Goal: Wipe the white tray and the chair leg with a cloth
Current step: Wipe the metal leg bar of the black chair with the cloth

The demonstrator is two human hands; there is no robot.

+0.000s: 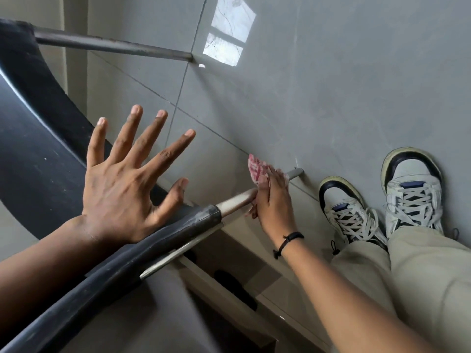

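A person's right hand [274, 202] is closed around a red-and-white checked cloth [257, 171], pressing it against the chair leg [239, 200], a pale metal tube that slants down to a gray foot [295, 172] on the tiled floor [318, 93]. The cloth bunches above and below the fingers, wrapped round the leg just short of that foot. A black cord bracelet [289, 242] circles the right wrist.

The left hand [125, 182] is open, fingers spread wide, its heel resting by the black seat edge [163, 240] from which the leg emerges; it holds nothing. The dark seat [33, 159] curves away to the far side of the leg from the cloth.

A second leg [112, 44], darker, runs from the seat's far end to the floor, well apart from the one under the cloth. Beside the wiped leg's foot stand two white sneakers [377, 200] with dark toe caps, under beige trousers [407, 276]. A bright window reflection [226, 31] lies on the gray tiles beyond the second leg. The white tray is not in view.
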